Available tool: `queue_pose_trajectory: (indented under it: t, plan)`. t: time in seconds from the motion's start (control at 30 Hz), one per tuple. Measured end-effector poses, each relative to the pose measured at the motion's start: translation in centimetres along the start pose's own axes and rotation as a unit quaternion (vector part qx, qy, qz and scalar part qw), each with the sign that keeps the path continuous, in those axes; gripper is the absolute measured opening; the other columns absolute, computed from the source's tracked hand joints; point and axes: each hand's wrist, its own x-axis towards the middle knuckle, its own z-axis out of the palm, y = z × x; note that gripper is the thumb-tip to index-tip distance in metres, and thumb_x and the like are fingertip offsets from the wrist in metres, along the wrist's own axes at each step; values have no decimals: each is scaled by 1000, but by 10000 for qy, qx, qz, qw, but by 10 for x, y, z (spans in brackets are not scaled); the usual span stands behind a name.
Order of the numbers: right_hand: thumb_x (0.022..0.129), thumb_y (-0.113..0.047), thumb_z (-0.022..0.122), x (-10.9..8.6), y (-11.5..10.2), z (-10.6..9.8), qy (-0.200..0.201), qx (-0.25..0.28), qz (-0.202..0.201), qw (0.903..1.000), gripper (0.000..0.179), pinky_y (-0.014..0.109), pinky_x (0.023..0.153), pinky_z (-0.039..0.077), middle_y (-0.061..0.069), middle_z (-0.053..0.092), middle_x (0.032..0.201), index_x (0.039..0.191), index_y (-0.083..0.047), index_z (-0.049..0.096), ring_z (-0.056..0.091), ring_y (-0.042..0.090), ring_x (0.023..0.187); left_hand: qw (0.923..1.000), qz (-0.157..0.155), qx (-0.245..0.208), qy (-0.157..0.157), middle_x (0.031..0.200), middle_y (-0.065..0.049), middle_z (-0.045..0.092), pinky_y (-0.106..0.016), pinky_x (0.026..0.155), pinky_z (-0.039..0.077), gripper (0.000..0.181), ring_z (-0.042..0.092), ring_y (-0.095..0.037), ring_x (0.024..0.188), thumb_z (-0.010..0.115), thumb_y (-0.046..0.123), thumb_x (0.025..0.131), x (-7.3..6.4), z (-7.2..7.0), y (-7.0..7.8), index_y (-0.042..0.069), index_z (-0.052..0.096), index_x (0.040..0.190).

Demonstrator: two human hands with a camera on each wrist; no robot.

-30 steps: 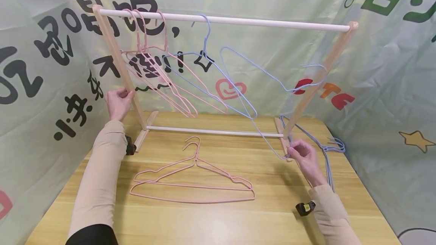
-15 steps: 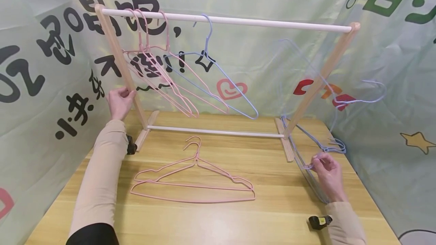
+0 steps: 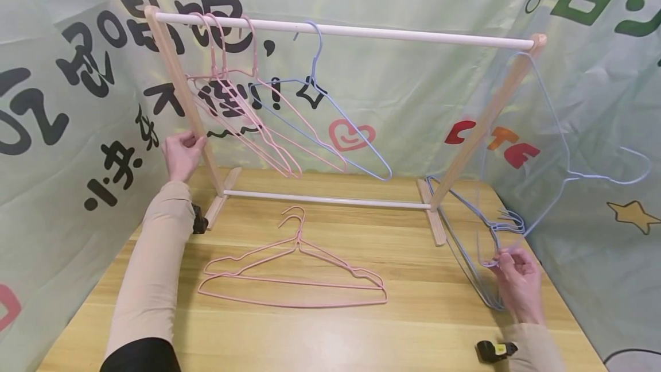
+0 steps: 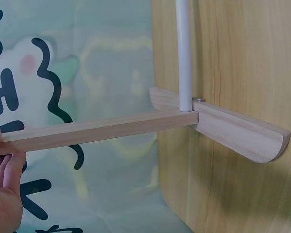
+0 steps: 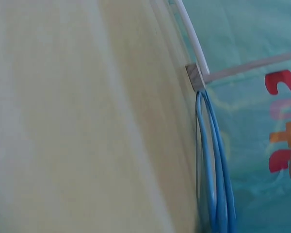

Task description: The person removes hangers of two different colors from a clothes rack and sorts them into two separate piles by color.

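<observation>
Hanger (image 3: 573, 175) pinched in the right hand (image 3: 521, 285); left hand (image 3: 182, 157) grips the rack (image 3: 178, 82); pink hangers (image 3: 298, 240) lie between.

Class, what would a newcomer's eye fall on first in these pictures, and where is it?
First comes the garment rack standing on the table, with three pink hangers at the left of its top rail and a blue one to their right. Next is the pale blue hanger pinched by the right hand, its hook jutting out right of the rack. Two more pink hangers lie overlapped on the table in front.
</observation>
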Motion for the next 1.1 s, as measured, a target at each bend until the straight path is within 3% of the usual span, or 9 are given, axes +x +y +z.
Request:
queue_pose_trajectory:
  t: [0.3,0.47,0.53,0.67,0.83,1.03,1.1]
  plan:
    - [98,21,30,-15,-22,-6,547,31,-81,9985,28,42,84,62,27,70,104,105,18,57,71,32,95,10000,4,-35,19,123,-21,69,-38,110,48,37,67,-35,119,66,21,96,-1,-1,1,2,67,128]
    - [97,20,37,-21,-31,-4,1338,-521,291,9892,27,33,73,62,22,73,95,101,14,63,73,26,83,10000,-38,-51,-12,124,-21,68,-36,115,42,38,66,-34,121,66,22,96,-1,-1,2,3,66,129]
    - [97,19,42,-23,-33,-4,1738,-1013,511,9782,26,28,68,62,17,75,91,98,10,67,74,21,78,10000,-45,-75,-27,123,-21,68,-35,118,38,38,65,-34,123,66,22,96,-1,-1,1,3,66,129]
    - [96,13,52,-25,-39,-4,2295,-2070,1082,9449,23,22,63,59,4,75,88,94,1,71,72,11,74,9998,-69,-174,-66,124,-23,66,-35,122,29,38,59,-33,131,65,21,97,-1,-1,1,1,65,129]
    - [96,10,56,-27,-43,-7,2547,-2922,1713,9058,24,19,61,57,-5,74,88,91,-7,73,69,6,70,9997,-52,-235,-60,124,-24,66,-36,123,28,38,56,-32,135,65,21,97,-1,-1,1,0,65,129]
    - [97,5,58,-28,-47,-7,2675,-3511,2373,8654,28,18,61,57,-10,72,84,88,-15,74,70,6,67,9995,-21,-308,-48,124,-26,66,-38,123,24,37,49,-30,141,65,19,96,-2,-1,0,-1,66,128]
    - [97,4,59,-28,-49,-7,2729,-3668,2564,8516,29,18,61,57,-11,72,83,86,-18,74,70,6,66,9996,-31,-287,-42,123,-25,66,-37,122,27,37,55,-32,136,65,20,96,-2,-1,0,0,66,128]
